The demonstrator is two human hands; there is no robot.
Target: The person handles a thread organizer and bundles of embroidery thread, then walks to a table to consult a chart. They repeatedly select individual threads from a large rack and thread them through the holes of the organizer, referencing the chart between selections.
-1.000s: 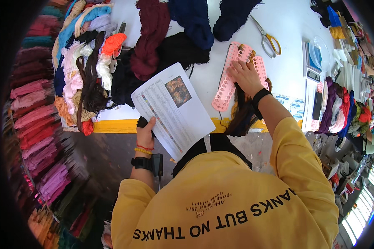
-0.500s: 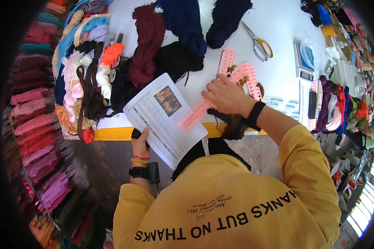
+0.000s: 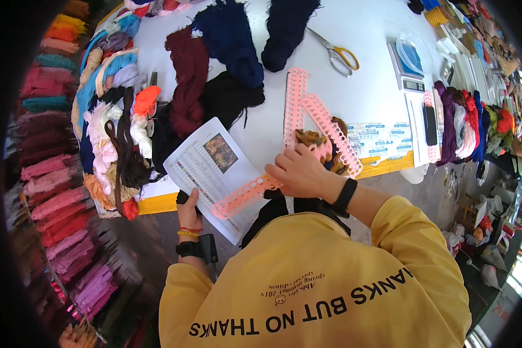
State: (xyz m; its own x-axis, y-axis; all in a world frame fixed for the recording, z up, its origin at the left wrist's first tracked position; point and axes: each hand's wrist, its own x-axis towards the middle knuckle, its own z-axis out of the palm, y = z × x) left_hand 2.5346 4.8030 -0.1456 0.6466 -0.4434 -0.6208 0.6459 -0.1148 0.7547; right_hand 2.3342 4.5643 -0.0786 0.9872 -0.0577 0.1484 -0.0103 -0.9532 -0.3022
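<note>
My left hand grips the lower left edge of a printed sheet, which bears a small dark picture and a table. My right hand is closed on a pink perforated strip, whose near end lies across the sheet's lower part. Brown thread bunches just beyond the right fingers. Two more pink perforated strips, one upright and one slanting, rest on the white table beyond that hand. Fingertips of the right hand are partly hidden by the hand itself.
Maroon yarn, navy skeins and black yarn lie ahead. Scissors and a scale stand farther right. Mixed skeins crowd the left end; coloured hanks line the right.
My right hand has drawn the pink strip nearer and to the left, over the sheet's lower part. The whole view has shifted; the left hand still grips the sheet.
</note>
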